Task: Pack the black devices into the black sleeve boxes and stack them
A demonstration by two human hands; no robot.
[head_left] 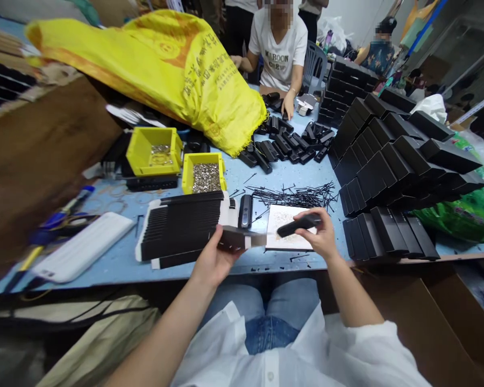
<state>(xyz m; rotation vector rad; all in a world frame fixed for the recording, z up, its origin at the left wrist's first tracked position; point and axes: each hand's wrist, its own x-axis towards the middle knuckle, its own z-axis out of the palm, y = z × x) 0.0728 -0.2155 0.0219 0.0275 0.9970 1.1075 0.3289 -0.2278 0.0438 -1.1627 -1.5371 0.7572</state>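
My left hand (216,260) is closed around a small black carton (232,238), whose pale open end and flap point right. In my right hand (321,236) is a black oblong device (296,224), pinched between thumb and fingers and tilted toward the carton's open end. A short gap lies between device and carton. Below the device is a shallow white box (280,215) with small bits in it. Left of my left hand lies a stack of flat black cartons (181,226). Another black device (246,211) rests on the blue table between the stack and the white box.
Yellow bins (189,173) of small metal parts stand behind the stack. Thin black sticks (294,194) and many black devices (284,142) lie farther back, before a co-worker's hand (288,106). Closed black boxes (387,161) are piled at right; a yellow sack (210,80) drapes at back left.
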